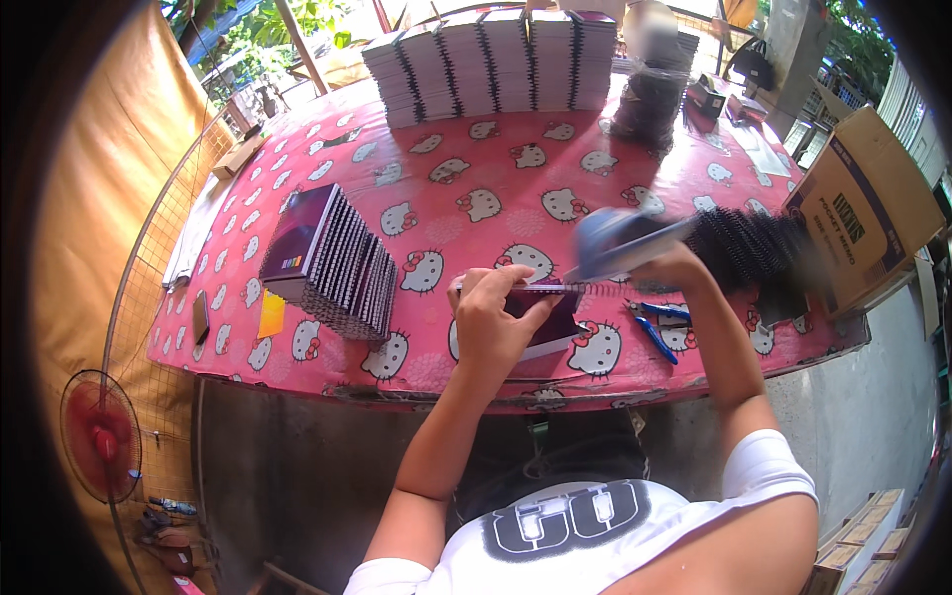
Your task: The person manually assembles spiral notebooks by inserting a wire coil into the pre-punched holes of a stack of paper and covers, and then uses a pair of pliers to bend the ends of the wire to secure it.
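Observation:
My left hand grips a dark purple notebook, held on edge near the table's front, fingers over its top and thumb against its face. From the notebook's right end a dark spiral coil stretches toward my right hand. My right hand is closed round a blue and grey handheld tool, smeared by motion, so its exact kind is unclear. Just below that hand, blue-handled pliers rest on the pink patterned tablecloth, with another blue-handled tool beside them.
A stack of spiral-bound notebooks stands left. Tall stacks of coil-bound books line the back, beside a dark plastic-wrapped bundle. Black coils lie in a heap by a cardboard box at right. A red fan stands lower left.

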